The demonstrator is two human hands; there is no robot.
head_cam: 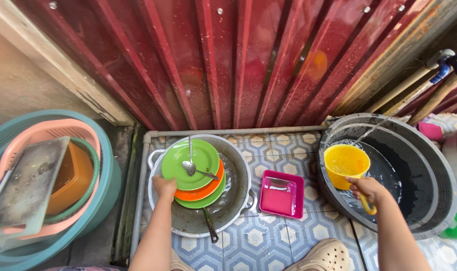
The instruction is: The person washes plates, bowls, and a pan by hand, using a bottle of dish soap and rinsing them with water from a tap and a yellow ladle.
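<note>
Yellow scoop (346,160) over patterned floor tiles (288,165), beside a rusty, perhaps outdoor, corrugated wall (228,60).

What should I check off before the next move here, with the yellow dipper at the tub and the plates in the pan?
1. Right hand grips the yellow dipper by its handle: ok.
2. Dipper sits under the water stream, over the grey tub: ok.
3. How full the dipper is: cannot tell.
4. Left hand steadies the stacked plates at their edge: ok.
5. Spoon lies on the top green plate, free to slide if the stack tilts: not ok.
6. Pink square container stands apart on the tiled floor, between pan and tub: ok.
</note>
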